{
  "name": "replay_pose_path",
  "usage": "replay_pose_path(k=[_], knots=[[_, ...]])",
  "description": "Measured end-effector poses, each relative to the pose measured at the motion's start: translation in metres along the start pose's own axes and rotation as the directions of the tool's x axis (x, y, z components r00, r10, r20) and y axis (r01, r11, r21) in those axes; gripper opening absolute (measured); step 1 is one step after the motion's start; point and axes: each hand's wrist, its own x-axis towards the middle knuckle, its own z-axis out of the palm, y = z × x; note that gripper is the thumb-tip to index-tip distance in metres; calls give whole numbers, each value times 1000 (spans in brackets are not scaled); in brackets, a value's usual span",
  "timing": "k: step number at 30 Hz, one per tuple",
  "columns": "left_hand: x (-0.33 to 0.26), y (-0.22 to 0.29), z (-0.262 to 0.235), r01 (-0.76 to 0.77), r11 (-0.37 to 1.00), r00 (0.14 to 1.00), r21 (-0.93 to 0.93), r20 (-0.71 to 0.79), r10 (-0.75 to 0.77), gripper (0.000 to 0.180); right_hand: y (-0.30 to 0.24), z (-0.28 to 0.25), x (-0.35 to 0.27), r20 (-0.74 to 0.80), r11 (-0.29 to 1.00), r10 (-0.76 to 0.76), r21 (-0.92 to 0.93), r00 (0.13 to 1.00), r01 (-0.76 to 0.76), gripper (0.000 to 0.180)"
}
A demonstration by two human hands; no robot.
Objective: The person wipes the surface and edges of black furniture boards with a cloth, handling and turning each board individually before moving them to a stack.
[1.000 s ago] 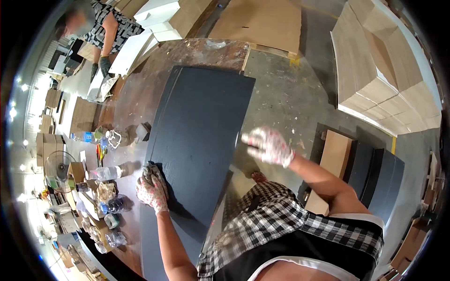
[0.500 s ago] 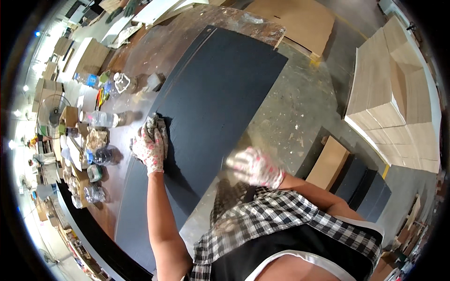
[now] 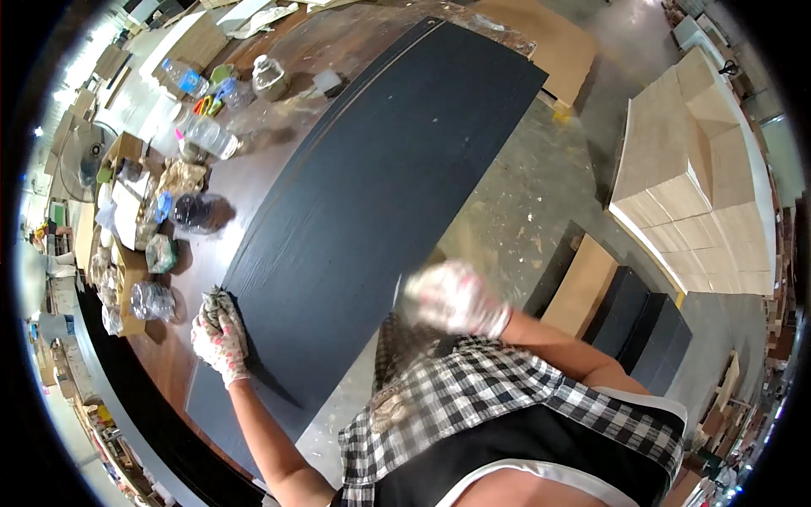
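A long dark panel [image 3: 380,169] lies on the brown worktable [image 3: 173,359] and reaches from far right to near left. My left hand [image 3: 218,353], in a white glove with pink marks, is closed on a crumpled grey rag [image 3: 225,314]. It presses the rag against the panel's left edge, near the panel's closer end. My right hand [image 3: 463,300], gloved the same way, hovers by the panel's right edge in front of my checked apron. Motion smears its fingers, so I cannot make out whether they hold anything.
Left on the table are clear plastic bottles [image 3: 207,131], a dark-filled bottle [image 3: 198,211], scissors [image 3: 205,103] and a cardboard box [image 3: 133,283]. A small grey block [image 3: 328,82] sits beyond the panel. Right on the floor stand stacked boards [image 3: 667,186] and dark panels [image 3: 638,325].
My left hand has slid the rag along the panel's left edge toward me. The view has shifted somewhat. My right hand stays near the panel's right edge, blurred in both frames.
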Motion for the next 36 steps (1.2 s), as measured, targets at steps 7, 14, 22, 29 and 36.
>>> replay_pose_path(k=[7, 14, 22, 29, 36], knots=[[-17, -78, -1, -146, 988, 989, 52, 31, 145, 37, 10, -3, 16, -356, 932, 139, -268, 924, -244, 33], [-55, -175, -10, 78, 997, 997, 18, -6, -78, 35, -120, 84, -1, -62, 995, -88, 32, 994, 90, 34], [-60, -207, 8, 49, 989, 994, 136, -100, -36, 38, -133, 77, 15, -70, 990, 117, 90, 991, -110, 38], [-57, -213, 18, 98, 992, 990, 85, -112, -88, 36, -180, 157, 3, -32, 976, -30, 216, 999, 36, 31], [-45, -214, 35, 63, 994, 994, 89, -100, -54, 45, -245, 211, -5, -165, 988, -106, 91, 981, 122, 38]])
